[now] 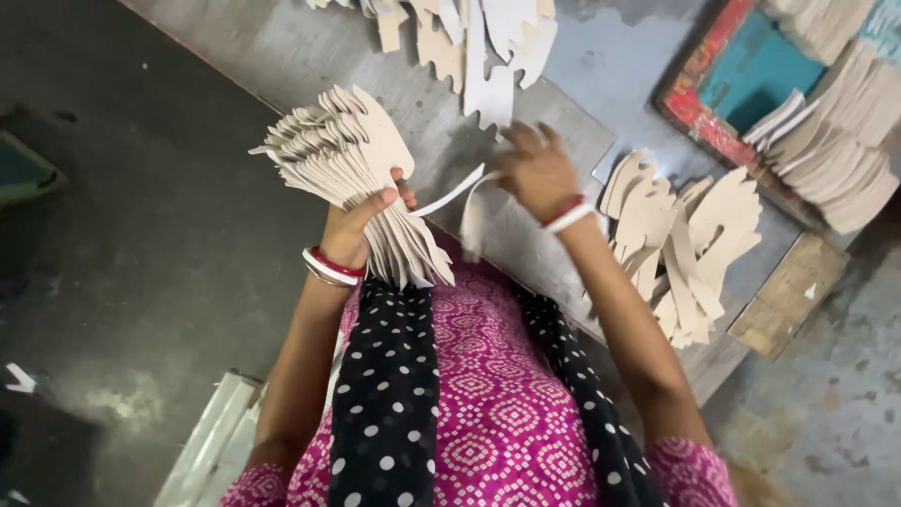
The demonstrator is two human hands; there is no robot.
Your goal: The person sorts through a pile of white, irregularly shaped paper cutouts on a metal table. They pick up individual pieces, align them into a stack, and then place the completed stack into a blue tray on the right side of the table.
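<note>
A fanned stack of cardboard cutouts is gripped above the table edge by the raised left hand, thumb pressed across it. A white strip is pinched by the right hand, wrist bent, over the grey table.

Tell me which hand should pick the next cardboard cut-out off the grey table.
Right, probably. The right hand touches only a thin white strip and lies beside the loose pile of beige cardboard cut-outs; the left hand grips a fanned stack of cut-outs.
</note>
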